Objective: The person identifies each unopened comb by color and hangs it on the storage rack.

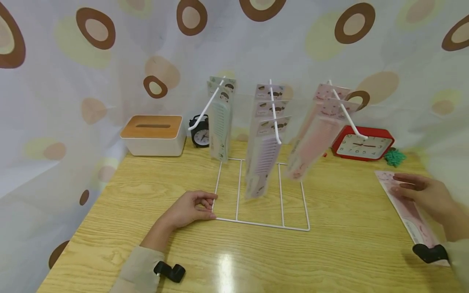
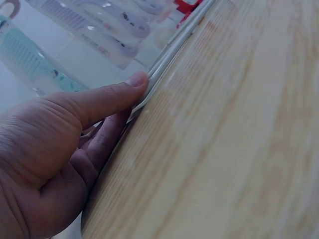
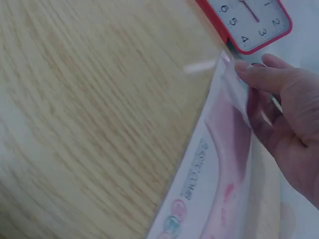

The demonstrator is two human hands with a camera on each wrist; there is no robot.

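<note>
A white wire display rack [image 1: 261, 224] stands on the table, and my left hand [image 1: 190, 209] pinches the front left corner of its base. In the left wrist view the thumb [image 2: 112, 99] lies along the wire with a finger below it. Packaged combs hang from three prongs: green combs [image 1: 220, 122] at left, purple combs [image 1: 266, 156] in the middle, pink combs [image 1: 316, 138] at right. Off to the right, my right hand [image 1: 426, 195] holds another packaged pink comb [image 1: 412, 219] by its upper edge; the right wrist view shows printed lettering on this package [image 3: 199, 169].
Behind the rack are a white tissue box [image 1: 155, 145] with a wooden lid, a small black alarm clock [image 1: 200, 136] and a red clock [image 1: 362, 143]. A green tangled object [image 1: 394, 157] lies beside the red clock. A patterned curtain [image 1: 234, 49] closes off the back.
</note>
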